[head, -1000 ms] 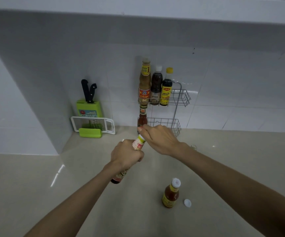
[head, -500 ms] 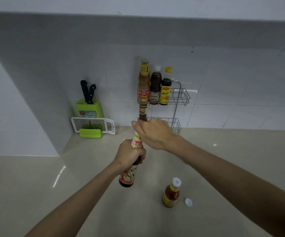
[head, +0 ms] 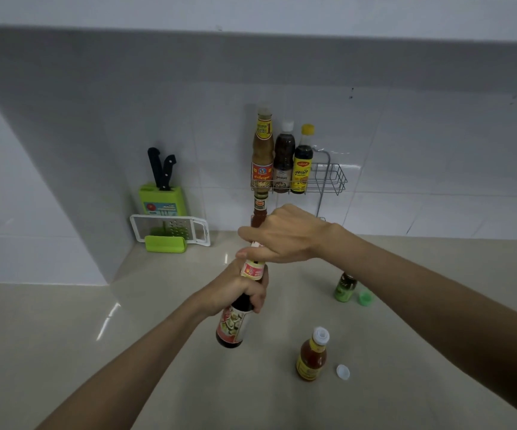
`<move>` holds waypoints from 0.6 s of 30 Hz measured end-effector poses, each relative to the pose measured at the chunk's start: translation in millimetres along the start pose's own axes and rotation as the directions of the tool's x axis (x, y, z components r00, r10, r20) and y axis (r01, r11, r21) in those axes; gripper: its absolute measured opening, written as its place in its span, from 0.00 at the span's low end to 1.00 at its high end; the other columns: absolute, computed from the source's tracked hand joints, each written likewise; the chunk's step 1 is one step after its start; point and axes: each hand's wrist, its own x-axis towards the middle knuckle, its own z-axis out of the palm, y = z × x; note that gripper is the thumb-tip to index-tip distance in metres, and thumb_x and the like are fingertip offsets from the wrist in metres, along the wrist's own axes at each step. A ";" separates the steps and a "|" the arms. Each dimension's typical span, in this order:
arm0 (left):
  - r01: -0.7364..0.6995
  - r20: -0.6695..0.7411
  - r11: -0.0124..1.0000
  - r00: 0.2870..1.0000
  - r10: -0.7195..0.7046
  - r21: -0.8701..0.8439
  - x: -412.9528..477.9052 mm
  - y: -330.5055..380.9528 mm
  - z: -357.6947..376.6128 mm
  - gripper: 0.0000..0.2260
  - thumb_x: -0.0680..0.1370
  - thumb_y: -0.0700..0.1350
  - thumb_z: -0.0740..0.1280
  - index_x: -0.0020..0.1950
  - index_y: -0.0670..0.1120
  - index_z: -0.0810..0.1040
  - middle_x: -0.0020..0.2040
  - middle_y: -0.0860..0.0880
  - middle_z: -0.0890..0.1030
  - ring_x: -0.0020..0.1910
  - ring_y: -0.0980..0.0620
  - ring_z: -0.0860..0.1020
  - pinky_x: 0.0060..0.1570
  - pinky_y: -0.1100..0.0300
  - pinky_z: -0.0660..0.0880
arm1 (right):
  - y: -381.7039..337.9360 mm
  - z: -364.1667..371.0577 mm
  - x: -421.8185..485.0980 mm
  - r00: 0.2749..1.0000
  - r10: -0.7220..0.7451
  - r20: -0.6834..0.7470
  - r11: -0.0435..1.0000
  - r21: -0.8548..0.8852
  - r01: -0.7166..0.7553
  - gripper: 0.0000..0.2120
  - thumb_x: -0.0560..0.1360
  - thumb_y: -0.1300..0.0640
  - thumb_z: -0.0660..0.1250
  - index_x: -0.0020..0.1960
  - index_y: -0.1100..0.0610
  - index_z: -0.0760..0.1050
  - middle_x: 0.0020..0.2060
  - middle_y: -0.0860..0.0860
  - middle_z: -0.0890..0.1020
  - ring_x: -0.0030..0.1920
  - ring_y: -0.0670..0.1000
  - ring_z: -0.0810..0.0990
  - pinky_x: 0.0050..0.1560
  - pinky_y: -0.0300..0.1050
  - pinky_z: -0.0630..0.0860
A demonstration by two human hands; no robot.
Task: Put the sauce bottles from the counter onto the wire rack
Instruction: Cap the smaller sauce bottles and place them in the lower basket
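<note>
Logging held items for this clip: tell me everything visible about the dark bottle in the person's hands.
The dark sauce bottle looks like glass, with a red pictured label low on its body and a smaller red and yellow neck label. It is held roughly upright above the counter; the left hand grips its upper body and the right hand covers its top, hiding the cap.

Single head view, angled down at counter (head: pixel 164 352), close.

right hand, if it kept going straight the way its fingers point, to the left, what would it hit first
The right hand is over the top of the dark sauce bottle held by the left hand. Leftward the way looks free until the white grater and green knife block in the corner, though depth is unclear.
</note>
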 end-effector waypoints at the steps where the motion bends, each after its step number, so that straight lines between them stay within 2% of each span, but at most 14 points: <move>1: -0.002 0.026 1.000 1.000 0.002 -0.001 -1.0 1.4 -1.1 0.07 0.55 0.32 0.65 0.31 0.31 0.70 0.30 0.37 0.75 0.30 0.43 0.73 0.32 0.58 0.71 | -2.6 -0.9 -2.3 1.000 -0.004 -0.019 1.000 -0.017 0.004 0.20 0.78 0.39 0.39 0.44 0.52 0.60 0.29 0.55 0.78 0.27 0.57 0.72 0.29 0.43 0.58; 2: 0.002 -0.009 1.000 1.000 -0.002 0.000 -0.7 1.9 0.2 0.06 0.55 0.32 0.65 0.30 0.33 0.71 0.29 0.38 0.75 0.28 0.44 0.73 0.32 0.59 0.72 | -7.5 -0.5 -3.5 0.998 0.037 -0.053 0.999 -0.012 -0.038 0.19 0.78 0.42 0.40 0.42 0.52 0.62 0.29 0.55 0.78 0.26 0.57 0.71 0.29 0.43 0.57; 4: 0.017 -0.169 1.000 0.985 -0.016 0.000 1.4 1.8 5.8 0.04 0.56 0.31 0.65 0.26 0.37 0.72 0.25 0.41 0.76 0.26 0.47 0.73 0.31 0.59 0.71 | -19.2 7.5 -2.1 0.962 0.242 -0.124 0.970 0.059 -0.237 0.18 0.80 0.47 0.46 0.41 0.53 0.69 0.32 0.58 0.80 0.30 0.59 0.73 0.32 0.45 0.61; 6: 0.058 -0.343 0.997 0.939 -0.036 0.053 5.5 -5.4 11.3 0.04 0.57 0.32 0.65 0.23 0.39 0.73 0.23 0.44 0.77 0.24 0.48 0.74 0.30 0.58 0.71 | -30.2 16.2 0.8 0.868 0.487 -0.092 0.869 0.152 -0.471 0.19 0.81 0.49 0.50 0.45 0.56 0.76 0.38 0.59 0.82 0.38 0.62 0.78 0.36 0.47 0.65; 7: 0.100 -0.415 0.990 0.908 -0.051 0.098 7.3 -10.6 14.1 0.03 0.57 0.36 0.66 0.23 0.39 0.73 0.24 0.44 0.78 0.24 0.46 0.76 0.29 0.56 0.73 | -34.0 21.3 1.8 0.830 0.555 -0.062 0.827 0.150 -0.542 0.19 0.81 0.50 0.50 0.48 0.56 0.77 0.41 0.59 0.82 0.41 0.62 0.79 0.36 0.47 0.65; 9: 0.206 -0.539 0.956 0.840 -0.064 0.207 8.2 -18.6 19.5 0.06 0.57 0.43 0.66 0.27 0.41 0.76 0.25 0.46 0.80 0.28 0.44 0.80 0.30 0.54 0.75 | -39.8 29.3 2.4 0.822 0.569 0.002 0.818 0.105 -0.566 0.15 0.81 0.53 0.51 0.55 0.57 0.75 0.45 0.59 0.82 0.45 0.62 0.79 0.36 0.47 0.65; 11: 0.273 -0.610 0.922 0.791 -0.051 0.276 8.2 -20.4 25.0 0.06 0.59 0.46 0.67 0.30 0.44 0.76 0.28 0.47 0.81 0.31 0.44 0.80 0.31 0.55 0.75 | -42.4 33.5 3.1 0.812 0.579 0.069 0.793 0.183 -0.581 0.11 0.80 0.53 0.56 0.56 0.56 0.73 0.46 0.59 0.80 0.46 0.62 0.79 0.38 0.48 0.69; 13: 0.283 -0.627 0.902 0.778 -0.016 0.327 9.4 -15.1 25.8 0.03 0.62 0.45 0.68 0.32 0.47 0.75 0.32 0.47 0.82 0.34 0.45 0.79 0.31 0.58 0.72 | -40.5 32.0 5.6 0.731 0.664 0.156 0.641 0.385 -0.664 0.14 0.76 0.45 0.59 0.47 0.55 0.74 0.42 0.57 0.79 0.44 0.60 0.77 0.40 0.47 0.71; 14: 0.268 -0.608 0.898 0.794 0.000 0.350 9.8 -11.8 23.4 0.03 0.64 0.45 0.68 0.33 0.49 0.74 0.33 0.47 0.82 0.35 0.45 0.79 0.31 0.58 0.72 | -37.7 32.3 7.9 0.693 0.699 0.175 0.548 0.492 -0.676 0.15 0.74 0.44 0.60 0.41 0.55 0.74 0.38 0.55 0.79 0.42 0.58 0.77 0.38 0.46 0.71; 16: 0.168 -0.504 0.931 0.864 0.019 0.324 9.5 -6.8 14.8 0.06 0.66 0.44 0.70 0.39 0.51 0.74 0.37 0.47 0.83 0.39 0.46 0.80 0.37 0.55 0.75 | -28.5 29.9 13.3 0.697 0.701 0.153 0.498 0.594 -0.632 0.14 0.71 0.46 0.63 0.33 0.55 0.72 0.33 0.54 0.79 0.38 0.57 0.77 0.33 0.44 0.69; 18: 0.067 -0.320 0.987 0.947 -0.018 0.143 6.3 -3.8 1.8 0.15 0.67 0.42 0.73 0.50 0.51 0.73 0.45 0.47 0.83 0.46 0.48 0.82 0.47 0.54 0.78 | -13.3 22.1 16.7 0.723 0.676 0.139 0.501 0.634 -0.590 0.15 0.70 0.48 0.64 0.34 0.59 0.75 0.32 0.57 0.80 0.36 0.57 0.77 0.32 0.47 0.70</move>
